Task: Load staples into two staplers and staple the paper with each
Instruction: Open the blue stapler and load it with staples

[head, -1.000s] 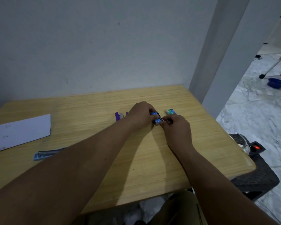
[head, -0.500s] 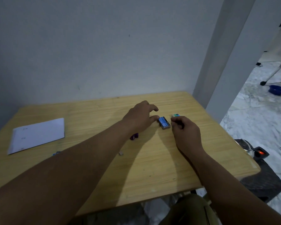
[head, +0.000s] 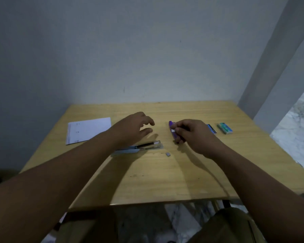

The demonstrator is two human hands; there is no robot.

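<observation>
The person's right hand [head: 189, 133] is curled around the purple stapler [head: 172, 128], which lies on the counter [head: 165, 181] a little right of the middle. The fingertips seem to pinch something small and pale against its upper side, perhaps a strip of staples, but it is too small to be sure. I think this grip is there to keep the little stapler steady while the staples go in.

The left hand [head: 135, 128] hovers just beside it with fingers loosely spread and holding nothing, probably ready to help or to reach down. Under this hand, nearer to the person, the blue stapler [head: 139, 148] lies folded open, with its long metal channel showing, as if prepared for loading. A small grey piece [head: 168, 154] rests on the wood just beside its front end.

The two staple boxes, a blue box [head: 211, 128] and a green box [head: 225, 128], lie to the right, close enough for the right hand to reach. The paper [head: 88, 129] waits apart at the left, so I judge that stapling is not yet begun.
</observation>
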